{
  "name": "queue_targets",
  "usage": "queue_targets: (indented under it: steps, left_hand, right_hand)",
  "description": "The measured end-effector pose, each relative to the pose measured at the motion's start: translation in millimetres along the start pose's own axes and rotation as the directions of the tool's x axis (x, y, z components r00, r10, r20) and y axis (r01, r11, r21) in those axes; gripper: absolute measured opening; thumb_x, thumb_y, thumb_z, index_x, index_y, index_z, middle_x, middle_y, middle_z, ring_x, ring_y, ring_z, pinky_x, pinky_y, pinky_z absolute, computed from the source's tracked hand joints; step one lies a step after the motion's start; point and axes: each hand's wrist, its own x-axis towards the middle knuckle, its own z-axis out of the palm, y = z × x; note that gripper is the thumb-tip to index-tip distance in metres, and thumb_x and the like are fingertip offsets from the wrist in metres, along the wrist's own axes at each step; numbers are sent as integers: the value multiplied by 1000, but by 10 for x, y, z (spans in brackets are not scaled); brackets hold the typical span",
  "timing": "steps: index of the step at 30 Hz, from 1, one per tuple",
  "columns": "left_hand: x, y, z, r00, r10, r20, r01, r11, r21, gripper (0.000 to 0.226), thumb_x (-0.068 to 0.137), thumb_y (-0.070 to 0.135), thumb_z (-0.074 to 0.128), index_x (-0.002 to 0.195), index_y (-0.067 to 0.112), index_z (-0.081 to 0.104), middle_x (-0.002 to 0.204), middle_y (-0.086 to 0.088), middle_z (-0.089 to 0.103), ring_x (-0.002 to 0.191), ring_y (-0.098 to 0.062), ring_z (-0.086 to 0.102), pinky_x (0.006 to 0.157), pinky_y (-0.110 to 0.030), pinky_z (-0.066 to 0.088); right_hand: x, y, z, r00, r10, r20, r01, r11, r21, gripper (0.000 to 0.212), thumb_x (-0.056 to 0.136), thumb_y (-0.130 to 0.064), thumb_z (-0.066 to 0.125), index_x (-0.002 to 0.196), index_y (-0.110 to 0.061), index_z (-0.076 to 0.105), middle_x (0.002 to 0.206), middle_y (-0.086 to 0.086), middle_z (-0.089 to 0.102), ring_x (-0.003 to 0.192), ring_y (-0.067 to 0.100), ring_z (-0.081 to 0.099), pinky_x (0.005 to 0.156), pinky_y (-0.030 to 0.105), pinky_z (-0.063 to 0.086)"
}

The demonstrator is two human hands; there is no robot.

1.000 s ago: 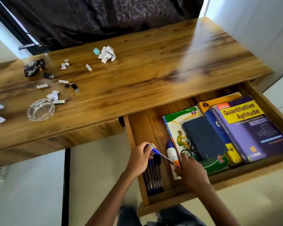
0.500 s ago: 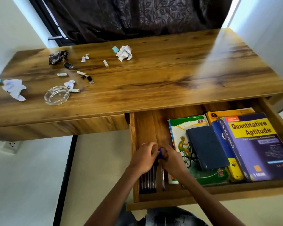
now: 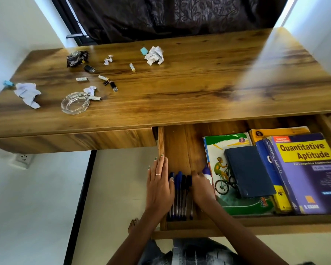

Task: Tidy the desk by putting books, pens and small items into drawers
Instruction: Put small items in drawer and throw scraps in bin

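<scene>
Drawer [image 3: 182, 146] pulled open under the worktop [image 3: 180, 88]. Left hand [image 3: 159, 185] lies flat along the drawer's left wall, fingers [image 3: 161, 161] straight and pressed together, thumb against the pens [image 3: 179, 196]. Right hand [image 3: 202, 187] inside the drawer just right of the pens, fingers bent down at the pen caps; cannot tell if they pinch one. Pens lie side by side in the drawer's front-left corner, between both hands. Glue bottle [image 3: 207, 174] just beside the right hand. Books [image 3: 304, 173] stacked in the drawer's right part, dark notebook [image 3: 248, 171] on the green one. On the worktop: glass ashtray [image 3: 75, 102], crumpled paper [image 3: 154, 55], batteries [image 3: 132, 67], small bits at left.
</scene>
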Motion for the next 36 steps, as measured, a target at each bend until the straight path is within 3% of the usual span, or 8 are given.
queue_targets:
  steps: [11,15,18,21,23,25,29,36]
  left_hand:
    - [14,-15,28,999,14,-32,-15,999,-28,55,92,28,33,143,9,36,150,-6,34,140,-17,20,112,-46,16]
    - [-109,128,-118,994,106,27,-105,993,-49,61,93,38,35,148,15,23,156,1,17,145,-16,9,115,-41,4]
    - [-343,324,-229,925,309,219,-276,946,-170,75,90,52,39,151,22,6,158,10,-4,145,-9,-10,116,-37,-9]
    - [-503,369,-178,801,474,366,-440,880,-179,98,81,73,41,148,23,-10,156,11,-19,142,-8,-21,114,-36,-22]
    - [-529,330,-89,760,528,379,-526,842,-120,109,74,82,38,150,18,-7,157,5,-15,144,-12,-18,114,-34,-19]
    - [-519,304,-46,757,523,392,-552,832,-45,113,71,87,30,151,13,2,159,0,-5,145,-16,-9,114,-34,-13]
    - [-488,304,-34,762,495,417,-530,847,-38,114,69,90,23,151,12,11,159,-2,7,145,-18,0,114,-38,-7]
    - [-443,330,-112,814,380,440,-441,897,42,119,61,96,23,147,14,28,155,-1,24,142,-22,25,110,-47,3]
  right_hand:
    - [-18,3,-24,995,-60,77,63,997,-34,36,91,-2,51,126,-9,48,129,14,49,106,26,59,89,36,52]
    - [-182,-44,-230,993,-112,27,113,993,-42,47,91,-19,55,134,-15,36,133,9,46,111,25,57,86,34,50]
    - [-392,57,-444,973,-211,89,214,977,-26,54,87,-35,57,135,-22,35,135,3,45,117,20,50,96,34,46]
    - [-583,271,-603,920,-220,325,273,954,-125,81,81,-59,56,145,-23,22,152,1,23,138,23,23,112,41,25]
    - [-673,404,-649,880,-176,441,280,943,-182,96,76,-67,55,149,-27,7,158,-1,1,145,24,-2,116,44,7]
    - [-733,473,-643,859,-171,483,282,945,-167,103,73,-67,58,149,-30,0,158,-2,-9,144,24,-12,116,44,0]
    - [-766,494,-544,865,-203,458,326,923,-206,99,72,-57,67,148,-30,10,158,-1,-5,144,25,-11,116,44,-2]
    - [-692,459,-577,890,-266,370,383,876,-292,100,66,-62,68,146,-33,16,158,-2,3,144,24,-8,115,42,-4]
